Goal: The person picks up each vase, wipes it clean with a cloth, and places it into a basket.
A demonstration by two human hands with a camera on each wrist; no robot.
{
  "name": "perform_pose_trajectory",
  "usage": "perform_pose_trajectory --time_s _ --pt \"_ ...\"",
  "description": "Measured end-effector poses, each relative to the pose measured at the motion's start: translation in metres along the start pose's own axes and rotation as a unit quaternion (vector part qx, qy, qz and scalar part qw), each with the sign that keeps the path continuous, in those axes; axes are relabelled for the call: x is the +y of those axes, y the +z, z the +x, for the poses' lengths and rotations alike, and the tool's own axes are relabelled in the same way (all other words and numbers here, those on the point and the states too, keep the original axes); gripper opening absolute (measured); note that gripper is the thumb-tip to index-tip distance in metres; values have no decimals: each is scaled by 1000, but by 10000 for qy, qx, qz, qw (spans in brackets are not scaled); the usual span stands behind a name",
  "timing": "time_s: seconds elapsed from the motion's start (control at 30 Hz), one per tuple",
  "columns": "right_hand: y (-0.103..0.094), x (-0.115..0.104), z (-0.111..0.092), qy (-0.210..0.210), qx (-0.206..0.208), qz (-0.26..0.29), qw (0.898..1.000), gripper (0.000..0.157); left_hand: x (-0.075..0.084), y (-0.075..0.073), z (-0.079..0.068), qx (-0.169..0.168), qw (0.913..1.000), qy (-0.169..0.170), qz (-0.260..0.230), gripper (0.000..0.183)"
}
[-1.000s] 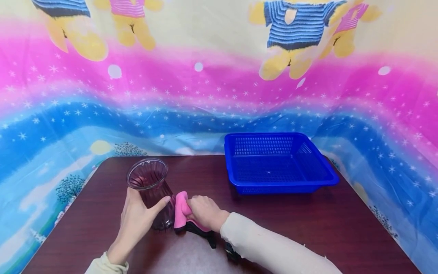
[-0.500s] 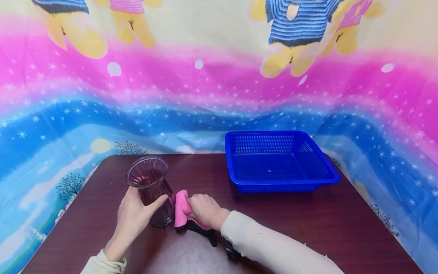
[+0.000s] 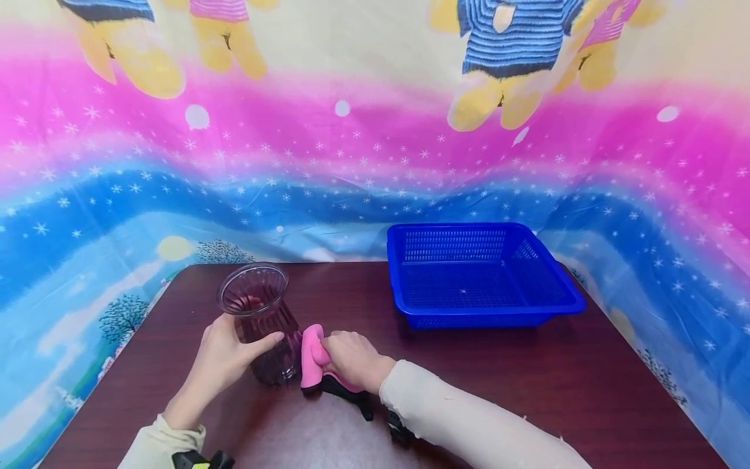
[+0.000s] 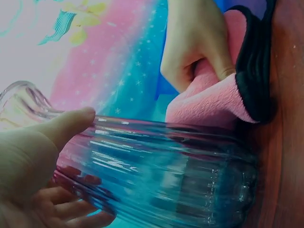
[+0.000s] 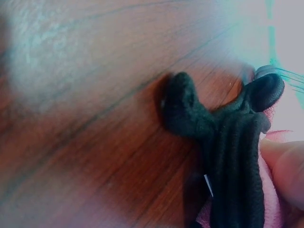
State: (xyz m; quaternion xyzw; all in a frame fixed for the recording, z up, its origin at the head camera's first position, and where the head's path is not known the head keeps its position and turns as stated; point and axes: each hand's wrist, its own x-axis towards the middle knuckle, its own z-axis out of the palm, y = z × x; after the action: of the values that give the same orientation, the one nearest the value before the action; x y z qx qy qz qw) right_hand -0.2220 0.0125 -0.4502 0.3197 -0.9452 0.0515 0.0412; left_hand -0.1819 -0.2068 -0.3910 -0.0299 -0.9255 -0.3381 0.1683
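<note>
A ribbed, see-through glass vase [image 3: 272, 361] with a flared rim stands tilted toward the left on the table. My left hand [image 3: 219, 355] holds it below the rim; in the left wrist view the thumb lies along one side of the glass [image 4: 161, 161] and the fingers curl round the other. My right hand [image 3: 354, 358] grips a pink fleecy cloth item [image 3: 312, 368] with black ribbed trim [image 5: 237, 161], bunched right beside the vase's lower body. Its exact kind is unclear. The right fingertips are partly hidden in the folds.
A blue perforated plastic basket [image 3: 463, 316] stands at the back right of the dark wooden table [image 3: 515, 391]. A printed curtain [image 3: 351, 176] hangs behind the table and along both sides.
My left forearm has swung a little leftward, bringing the wrist strap into view, and the vase has shifted very slightly. The right hand and pink cloth item stay nearly where they were.
</note>
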Motion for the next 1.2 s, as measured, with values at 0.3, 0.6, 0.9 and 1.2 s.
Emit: perform_pose_trajectory --time_s 0.3,0.6,0.9,1.2 --pt "0 1 -1 -33 -4 58 10000 19 -9 -4 6 -553 9979 219 -240 63" --pt "0 0 -1 -12 -3 26 10000 20 -17 -9 13 -1026 9919 615 -426 65" --pt "0 0 -1 -32 -11 54 10000 22 -21 -9 17 -1276 9855 825 -752 62" --pt "-2 3 -1 -42 -79 311 9995 26 -23 -8 18 -1304 9852 731 -838 62"
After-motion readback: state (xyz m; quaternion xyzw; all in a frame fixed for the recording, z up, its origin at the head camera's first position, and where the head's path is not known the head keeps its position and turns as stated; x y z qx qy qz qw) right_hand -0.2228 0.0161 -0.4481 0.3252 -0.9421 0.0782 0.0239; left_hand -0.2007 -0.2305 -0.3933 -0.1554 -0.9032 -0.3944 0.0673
